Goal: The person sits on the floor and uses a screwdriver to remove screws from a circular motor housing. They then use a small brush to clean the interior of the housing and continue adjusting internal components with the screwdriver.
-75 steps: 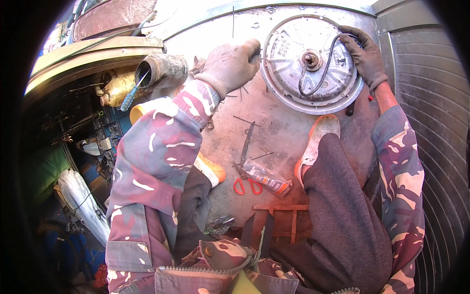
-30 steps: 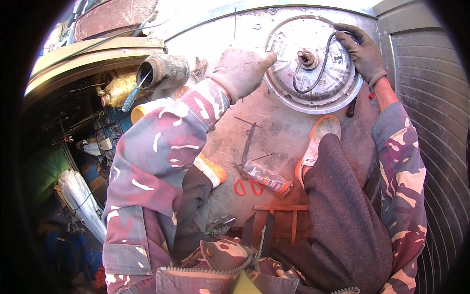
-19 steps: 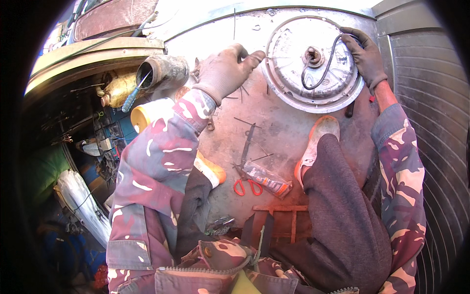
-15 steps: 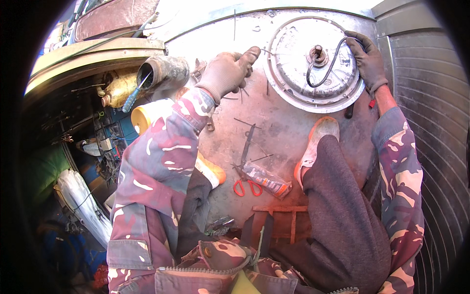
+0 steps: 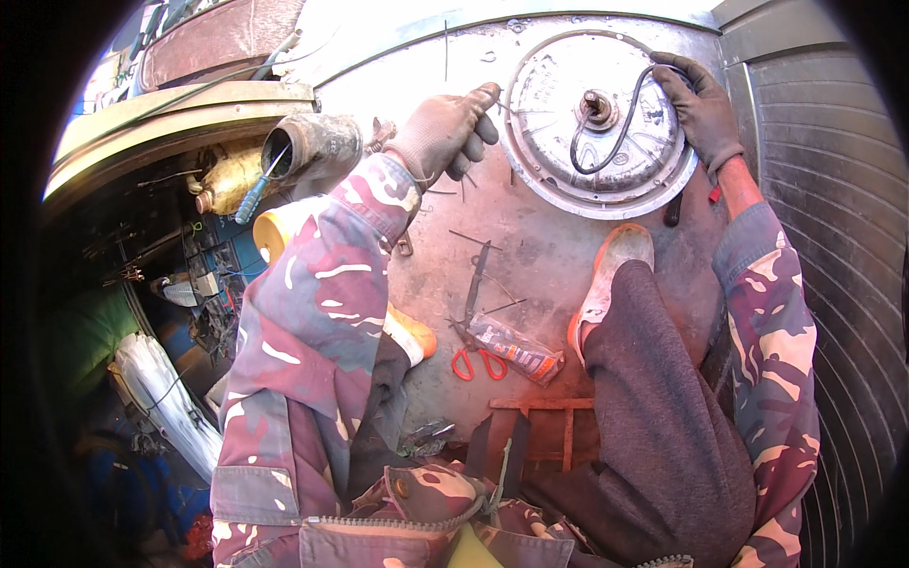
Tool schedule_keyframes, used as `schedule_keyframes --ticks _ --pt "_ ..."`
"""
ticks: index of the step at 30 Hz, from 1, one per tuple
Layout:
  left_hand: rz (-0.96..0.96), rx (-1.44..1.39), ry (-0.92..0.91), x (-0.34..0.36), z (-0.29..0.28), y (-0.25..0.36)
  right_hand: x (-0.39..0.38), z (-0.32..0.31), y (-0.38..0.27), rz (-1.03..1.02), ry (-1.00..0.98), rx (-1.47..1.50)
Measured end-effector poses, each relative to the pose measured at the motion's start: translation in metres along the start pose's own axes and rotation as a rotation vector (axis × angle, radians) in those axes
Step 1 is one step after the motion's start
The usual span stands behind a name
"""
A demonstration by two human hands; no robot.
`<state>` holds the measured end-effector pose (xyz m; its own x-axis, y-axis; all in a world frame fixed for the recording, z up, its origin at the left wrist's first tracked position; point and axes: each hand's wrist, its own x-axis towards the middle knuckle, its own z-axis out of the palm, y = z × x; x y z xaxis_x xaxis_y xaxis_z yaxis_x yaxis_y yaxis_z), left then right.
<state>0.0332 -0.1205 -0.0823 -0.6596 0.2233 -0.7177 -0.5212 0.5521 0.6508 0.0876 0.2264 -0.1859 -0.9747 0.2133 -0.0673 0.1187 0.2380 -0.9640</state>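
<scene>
A round grey metal disc (image 5: 606, 142) lies flat on the metal floor (image 5: 530, 237), with a hub at its middle and a black cable (image 5: 620, 123) looping from the hub to the right rim. My gloved right hand (image 5: 703, 106) grips that right rim where the cable ends. My gloved left hand (image 5: 445, 133) sits just left of the disc, fingers curled, index finger pointing at the rim. It seems to pinch a thin metal rod (image 5: 502, 106) whose tip meets the rim.
Loose thin rods, a dark hand tool (image 5: 473, 284), red-handled scissors (image 5: 478, 364) and an orange-grey tube (image 5: 516, 348) lie on the floor by my orange-soled shoe (image 5: 611, 275). A grey pipe (image 5: 317, 147) lies far left, a wooden frame (image 5: 544, 426) near me, a corrugated wall (image 5: 833, 237) on the right.
My left hand has come off the disc's left rim and curled up beside it. The disc has turned a little under my right hand, and the cable loop has shifted.
</scene>
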Motion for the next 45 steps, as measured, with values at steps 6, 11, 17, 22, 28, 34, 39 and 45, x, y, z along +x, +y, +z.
schedule_keyframes --ticks 6,11,17,22,28,34,39,45 --pt "0.084 0.273 0.086 0.009 0.003 0.001 0.002 -0.001 0.004 0.009 -0.010 -0.018" --pt "0.677 1.325 0.296 0.016 0.003 0.001 0.002 0.000 -0.002 0.002 -0.020 -0.033" --pt "0.633 1.162 0.176 0.006 0.001 -0.007 -0.001 0.001 -0.010 -0.032 -0.026 -0.063" --pt "0.411 0.816 0.226 -0.005 -0.002 -0.014 0.000 -0.001 -0.001 -0.006 0.000 -0.053" --pt "0.106 0.330 0.093 0.004 -0.001 0.001 0.000 -0.003 0.008 0.013 0.019 -0.002" --pt "0.376 0.665 0.149 0.007 0.007 0.013 0.000 -0.003 0.002 -0.004 0.022 -0.073" --pt "0.402 1.173 0.130 0.001 0.001 0.018 0.000 -0.001 0.001 0.001 0.020 -0.061" --pt "0.667 1.318 0.135 0.008 -0.012 0.009 0.001 0.000 0.003 -0.003 0.012 -0.041"
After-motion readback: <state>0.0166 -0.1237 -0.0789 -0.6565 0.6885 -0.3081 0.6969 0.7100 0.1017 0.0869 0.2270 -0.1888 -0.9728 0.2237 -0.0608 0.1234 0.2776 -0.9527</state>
